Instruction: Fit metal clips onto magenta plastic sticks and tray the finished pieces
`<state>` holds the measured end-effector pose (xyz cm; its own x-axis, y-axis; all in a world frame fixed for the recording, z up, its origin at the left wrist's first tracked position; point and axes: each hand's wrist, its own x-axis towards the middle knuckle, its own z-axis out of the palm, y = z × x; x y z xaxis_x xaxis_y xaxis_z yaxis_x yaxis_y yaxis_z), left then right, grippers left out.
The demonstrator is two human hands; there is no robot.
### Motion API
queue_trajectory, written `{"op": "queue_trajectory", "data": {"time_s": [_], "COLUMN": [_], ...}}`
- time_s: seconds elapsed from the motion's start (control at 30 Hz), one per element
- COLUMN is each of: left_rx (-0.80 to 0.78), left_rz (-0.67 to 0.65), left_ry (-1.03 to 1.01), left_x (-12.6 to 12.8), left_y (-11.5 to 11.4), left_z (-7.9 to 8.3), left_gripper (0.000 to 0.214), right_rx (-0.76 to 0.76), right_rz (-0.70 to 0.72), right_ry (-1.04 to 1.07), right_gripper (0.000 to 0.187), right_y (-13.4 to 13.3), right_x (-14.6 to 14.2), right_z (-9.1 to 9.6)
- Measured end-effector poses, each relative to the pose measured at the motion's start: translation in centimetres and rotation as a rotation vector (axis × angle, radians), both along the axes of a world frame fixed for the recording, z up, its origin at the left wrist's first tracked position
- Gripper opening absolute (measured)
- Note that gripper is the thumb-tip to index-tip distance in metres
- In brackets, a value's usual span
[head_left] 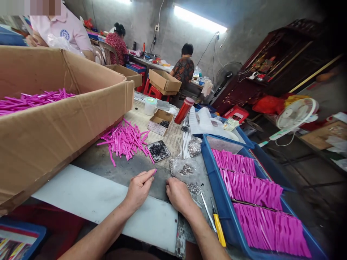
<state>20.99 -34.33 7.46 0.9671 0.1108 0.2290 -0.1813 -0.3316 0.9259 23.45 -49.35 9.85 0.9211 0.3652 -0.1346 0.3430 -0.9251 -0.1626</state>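
My left hand (139, 188) is closed in a pinch over the worktable, with the tip of a magenta plastic strip (155, 172) showing at its fingertips. Close to its right, my right hand (177, 192) has its fingers curled together; whatever they hold is hidden. Just beyond that hand lies a clear plastic bag of small metal parts (187, 169), with loose metal parts (193, 187) beside its wrist. Ahead of my left hand are a heap of magenta strips (126, 139) and a shallow tray of small black parts (158, 151).
At left, a large cardboard box (89, 115) holds more strips. A blue crate (225, 216) with rows of magenta strips stands right, beside a yellow-handled screwdriver (219, 229) and tweezers (208, 213). Farther back are a small carton (158, 124), a red flask (184, 110) and several people.
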Motion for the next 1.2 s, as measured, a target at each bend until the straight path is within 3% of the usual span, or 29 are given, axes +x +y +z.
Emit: {"op": "queue_trajectory", "data": {"time_s": [0.13, 0.37, 0.53, 0.77, 1.2], "left_rx": [-0.056, -0.243, -0.296, -0.177, -0.098], "left_rz": [-0.024, -0.107, -0.152, -0.174, -0.188], "left_ry": [0.025, 0.071, 0.067, -0.009, -0.124], "left_x": [-0.1, -0.5, -1.2, -2.0, -2.3], "left_y": [0.0, -0.8, -1.4, -1.9, -2.5], "left_z": [0.1, 0.2, 1.2, 2.8, 3.4], "left_gripper": [0.030, 0.031, 0.030, 0.029, 0.028], "right_rx": [0.333, 1.356, 1.783, 1.978, 2.010], "right_rz": [-0.104, -0.378, -0.514, -0.476, -0.420], "right_ry": [-0.003, 0.215, 0.412, 0.491, 0.500], "right_gripper": [0.014, 0.012, 0.017, 0.016, 0.015], "right_y": [0.0, 1.3, 2.3, 2.7, 2.5], "right_x": [-0.3, -1.3, -2.0, -2.8, -3.1], "right_z": [-0.1, -1.4, -1.1, 0.1, -0.1]}}
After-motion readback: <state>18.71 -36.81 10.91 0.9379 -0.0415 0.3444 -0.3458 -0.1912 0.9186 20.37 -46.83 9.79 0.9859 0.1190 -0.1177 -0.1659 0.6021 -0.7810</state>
